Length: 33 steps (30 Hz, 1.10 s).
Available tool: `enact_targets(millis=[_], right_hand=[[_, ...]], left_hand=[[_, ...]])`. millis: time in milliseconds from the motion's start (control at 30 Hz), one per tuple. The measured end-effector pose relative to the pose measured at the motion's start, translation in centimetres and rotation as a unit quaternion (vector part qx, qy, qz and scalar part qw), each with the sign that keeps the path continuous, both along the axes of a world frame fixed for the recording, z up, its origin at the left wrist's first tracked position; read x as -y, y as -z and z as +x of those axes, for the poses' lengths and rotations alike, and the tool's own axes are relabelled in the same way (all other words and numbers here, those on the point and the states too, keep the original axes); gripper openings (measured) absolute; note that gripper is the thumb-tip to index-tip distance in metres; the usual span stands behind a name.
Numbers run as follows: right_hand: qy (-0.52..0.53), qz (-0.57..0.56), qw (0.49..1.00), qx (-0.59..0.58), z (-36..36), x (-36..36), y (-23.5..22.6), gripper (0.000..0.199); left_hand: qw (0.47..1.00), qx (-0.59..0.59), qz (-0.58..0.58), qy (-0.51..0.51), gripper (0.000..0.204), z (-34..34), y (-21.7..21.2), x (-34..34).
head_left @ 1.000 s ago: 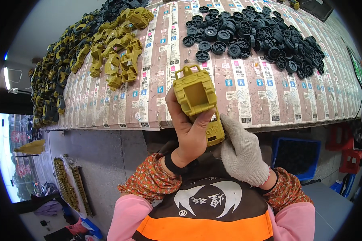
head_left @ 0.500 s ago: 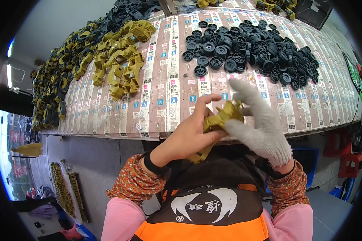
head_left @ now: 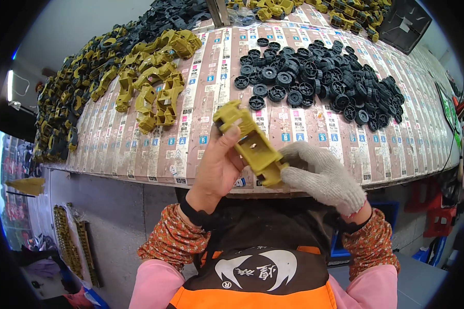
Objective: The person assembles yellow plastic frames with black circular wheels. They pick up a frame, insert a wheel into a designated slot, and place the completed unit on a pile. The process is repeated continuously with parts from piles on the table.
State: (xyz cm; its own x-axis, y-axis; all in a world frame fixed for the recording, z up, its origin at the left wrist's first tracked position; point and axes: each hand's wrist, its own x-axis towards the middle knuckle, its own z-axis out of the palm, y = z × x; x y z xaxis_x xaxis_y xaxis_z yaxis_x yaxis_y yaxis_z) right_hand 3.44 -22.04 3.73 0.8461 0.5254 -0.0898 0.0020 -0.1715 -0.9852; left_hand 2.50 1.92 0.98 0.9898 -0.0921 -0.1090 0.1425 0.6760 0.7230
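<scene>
A yellow plastic toy-vehicle body [head_left: 251,144] is held above the near edge of the table, tilted with its hollow underside facing up. My bare left hand [head_left: 217,167] grips its left side, thumb on the front end. My right hand [head_left: 322,175], in a white knit glove, holds its lower right end, and something dark seems pinched under those fingers. A heap of black plastic wheels [head_left: 319,77] lies on the table beyond the hands. To the left lies a pile of more yellow bodies [head_left: 152,82].
The table [head_left: 201,123] is covered with strips of printed labels. Yellow-and-black assembled parts [head_left: 67,113] crowd its left edge, and more yellow pieces [head_left: 345,13] sit at the far side beside a black bin [head_left: 404,23]. Red stools [head_left: 441,216] and a blue crate [head_left: 386,216] stand below right.
The yellow body went from upright in my left hand to bunched between both hands, and now lies tilted with its underside up, the gloved hand at its lower end.
</scene>
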Motion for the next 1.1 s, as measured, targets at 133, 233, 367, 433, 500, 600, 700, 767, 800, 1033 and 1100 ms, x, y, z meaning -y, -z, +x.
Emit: enact_targets(millis=[133, 233, 367, 433, 500, 600, 700, 767, 800, 1033, 1100], right_hand=[[0.122, -0.213, 0.888, 0.388, 6.8, 0.2, -0.5, 0.016], [0.077, -0.405, 0.780, 0.471, 11.4, -0.2, 0.5, 0.023], [0.030, -0.480, 0.755, 0.445, 13.2, -1.3, 2.0, 0.027], [0.015, -0.479, 0.754, 0.448, 13.1, -1.6, 2.1, 0.031], [0.046, -0.405, 0.775, 0.483, 11.8, -1.8, 1.5, 0.028], [0.061, -0.263, 0.878, 0.396, 8.7, -2.5, 0.4, 0.033], [0.054, -0.083, 0.984, 0.149, 5.5, -3.0, -0.2, 0.036], [0.072, -0.019, 0.997, -0.038, 3.3, -3.9, -1.1, 0.037], [0.082, 0.010, 0.995, -0.052, 2.5, -4.3, -0.9, 0.037], [0.123, 0.086, 0.983, -0.102, 0.6, -5.0, 0.0, 0.036], [0.139, 0.109, 0.973, -0.151, 0.5, -5.0, 0.2, 0.036]], left_hand=[[0.996, -0.054, 0.016, -0.064, 0.039, 0.3, 0.8, -1.0], [0.991, -0.094, 0.077, -0.061, 0.045, -0.1, -0.1, -1.2], [0.990, -0.082, 0.098, -0.057, 0.047, -0.4, -0.1, -0.9], [0.991, -0.087, 0.086, -0.046, 0.049, -0.7, 0.3, -1.1], [0.991, -0.097, 0.080, -0.037, 0.051, -1.0, 0.6, -1.3], [0.992, -0.110, 0.057, -0.017, 0.054, -1.6, 1.6, -1.6], [0.994, -0.095, 0.038, 0.023, 0.056, -2.0, 1.6, -1.1], [0.995, -0.079, 0.048, 0.032, 0.057, -2.1, 1.2, -0.4], [0.995, -0.070, 0.054, 0.036, 0.060, -2.2, 1.0, 0.0], [0.995, -0.015, 0.097, 0.024, 0.070, -2.4, 1.5, 0.9], [0.993, -0.002, 0.117, 0.014, 0.071, -2.4, 1.8, 1.1]])
